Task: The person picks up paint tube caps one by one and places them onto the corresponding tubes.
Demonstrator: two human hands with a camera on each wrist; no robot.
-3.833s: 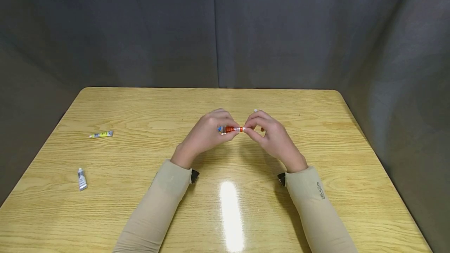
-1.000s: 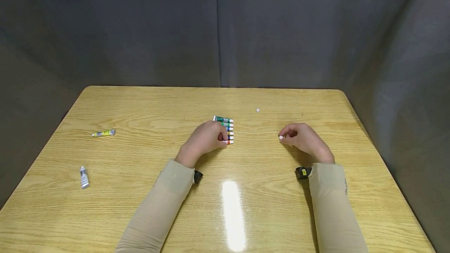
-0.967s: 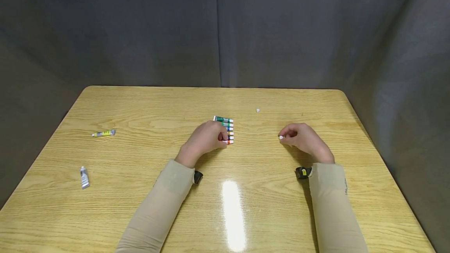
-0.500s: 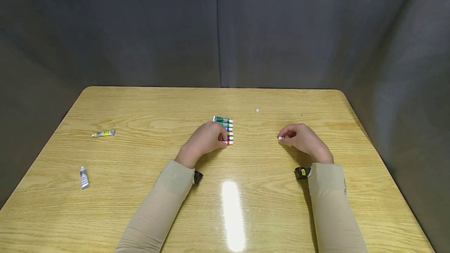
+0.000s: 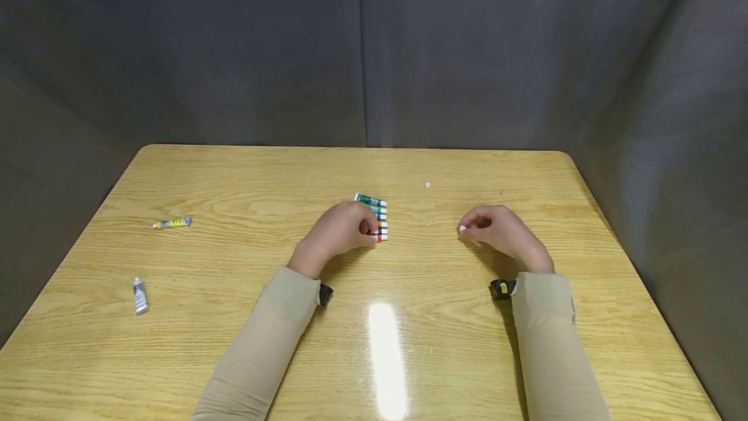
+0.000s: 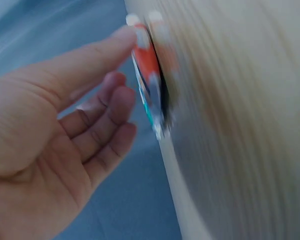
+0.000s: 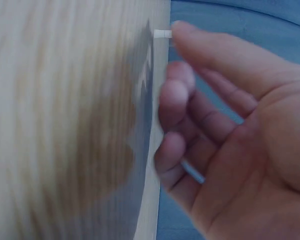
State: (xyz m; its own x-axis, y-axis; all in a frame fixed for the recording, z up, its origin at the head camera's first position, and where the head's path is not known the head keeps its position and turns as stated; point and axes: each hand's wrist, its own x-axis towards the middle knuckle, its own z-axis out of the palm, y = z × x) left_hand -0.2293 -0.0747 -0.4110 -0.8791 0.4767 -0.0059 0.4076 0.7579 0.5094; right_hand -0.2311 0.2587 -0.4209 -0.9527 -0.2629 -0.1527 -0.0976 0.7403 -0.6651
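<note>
My left hand [image 5: 339, 232] is low over the table, its thumb and index finger pinching an orange-red paint tube [image 6: 148, 60] at the near end of a row. White-capped ends of several tubes, among them a dark green tube [image 5: 371, 200] at the far end, stick out to the right of the hand, which hides most of their bodies. To the right, my right hand [image 5: 505, 231] holds a small white cap [image 5: 462, 228] between thumb and index fingertip, close to the tabletop. That hand's other fingers curl loosely in the right wrist view.
Another small white cap [image 5: 427, 185] lies beyond the hands, towards the far edge. On the left side of the wooden table [image 5: 409, 369] lie a yellow paint tube [image 5: 172, 222] and a whitish tube [image 5: 140, 296]. A grey curtain [image 5: 263, 51] surrounds the table's far side.
Earlier both hands held the orange-red tube up together. Now it lies in the row under my left hand, and my right hand is off to the right. Lately the right fingertips shifted slightly left.
</note>
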